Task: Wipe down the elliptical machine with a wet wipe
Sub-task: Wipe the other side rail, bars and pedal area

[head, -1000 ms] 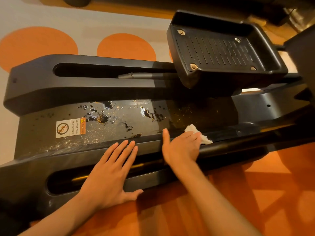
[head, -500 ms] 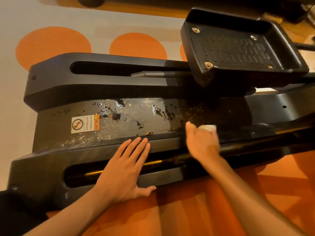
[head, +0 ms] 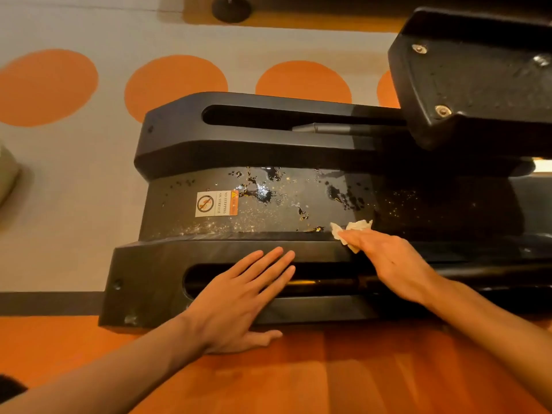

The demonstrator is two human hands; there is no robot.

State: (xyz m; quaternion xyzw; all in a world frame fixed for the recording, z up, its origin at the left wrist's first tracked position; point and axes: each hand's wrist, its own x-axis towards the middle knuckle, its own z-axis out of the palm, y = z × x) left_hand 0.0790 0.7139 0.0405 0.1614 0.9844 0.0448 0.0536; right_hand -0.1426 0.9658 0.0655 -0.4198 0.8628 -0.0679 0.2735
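Wet wipe (head: 355, 230) crumpled in right hand (head: 397, 264) fingers, gripped, at the near edge of the elliptical machine (head: 268, 219) centre panel. Left hand (head: 239, 300) flat on near slotted rail, fingers straight. Panel left of the wipe spotted wet, dusty, open up to the warning sticker (head: 216, 203). Foot pedal (head: 478, 79) overhangs far right. Orange-dotted floor (head: 74, 174).

Deck (head: 268, 222) is open leftward to the sticker (head: 216, 203); the pedal (head: 478, 79) overhangs its right end, my right hand (head: 397, 264) pinching the wipe (head: 358, 227) sits mid-edge, my left hand (head: 239, 297) covers the near rail (head: 143, 264)
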